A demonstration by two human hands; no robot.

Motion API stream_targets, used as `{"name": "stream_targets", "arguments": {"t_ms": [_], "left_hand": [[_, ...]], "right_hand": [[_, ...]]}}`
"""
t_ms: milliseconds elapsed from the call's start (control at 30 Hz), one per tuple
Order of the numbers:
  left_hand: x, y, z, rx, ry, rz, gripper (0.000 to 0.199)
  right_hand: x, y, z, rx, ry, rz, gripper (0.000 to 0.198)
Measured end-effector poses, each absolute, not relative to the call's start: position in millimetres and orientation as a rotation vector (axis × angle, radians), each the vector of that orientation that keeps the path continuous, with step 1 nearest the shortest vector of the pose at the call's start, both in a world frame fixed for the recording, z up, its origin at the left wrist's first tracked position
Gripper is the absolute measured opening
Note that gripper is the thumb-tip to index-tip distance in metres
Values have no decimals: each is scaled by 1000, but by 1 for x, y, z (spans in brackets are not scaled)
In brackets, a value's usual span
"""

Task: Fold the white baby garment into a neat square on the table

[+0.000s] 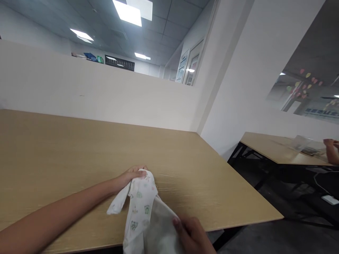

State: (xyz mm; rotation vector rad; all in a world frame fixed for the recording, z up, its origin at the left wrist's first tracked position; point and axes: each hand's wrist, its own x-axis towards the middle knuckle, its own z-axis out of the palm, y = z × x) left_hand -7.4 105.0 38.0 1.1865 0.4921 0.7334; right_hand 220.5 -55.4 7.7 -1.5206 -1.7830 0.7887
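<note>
A white cloth garment (140, 203) with small green and pink prints hangs over the table's near edge, its lower part running out of the frame. My left hand (135, 173) is closed on its upper end, thumb on top and fingers partly hidden behind the fabric. A narrow white flap (119, 201) of it hangs down on the left. To the right, the plain, unprinted side of the cloth is spread out. My right hand (192, 233) pinches the edge of that side, slightly blurred, with some fingers hidden.
The wooden table (79, 151) meets a low white partition (106, 95) at the back and a white wall (225, 88) at the right. Beyond the table's right edge stands another table (265, 144) with a clear plastic box (300, 143) and another person's arm (331, 151).
</note>
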Motion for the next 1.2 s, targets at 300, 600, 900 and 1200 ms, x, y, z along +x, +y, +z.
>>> {"name": "stream_targets", "arguments": {"t_ms": [300, 600, 900, 1200], "left_hand": [[-17, 127, 30, 1205, 602, 866, 42], [-26, 130, 47, 978, 458, 1039, 43], [-40, 148, 42, 1036, 529, 1073, 41], [-62, 183, 25, 1607, 1085, 957, 42]], "right_hand": [[217, -26, 76, -1500, -1892, 750, 33], [241, -5, 69, -1496, -1929, 1192, 21], [232, -5, 109, -1475, -1398, 485, 32], [211, 3, 75, -1144, -1862, 989, 39]]}}
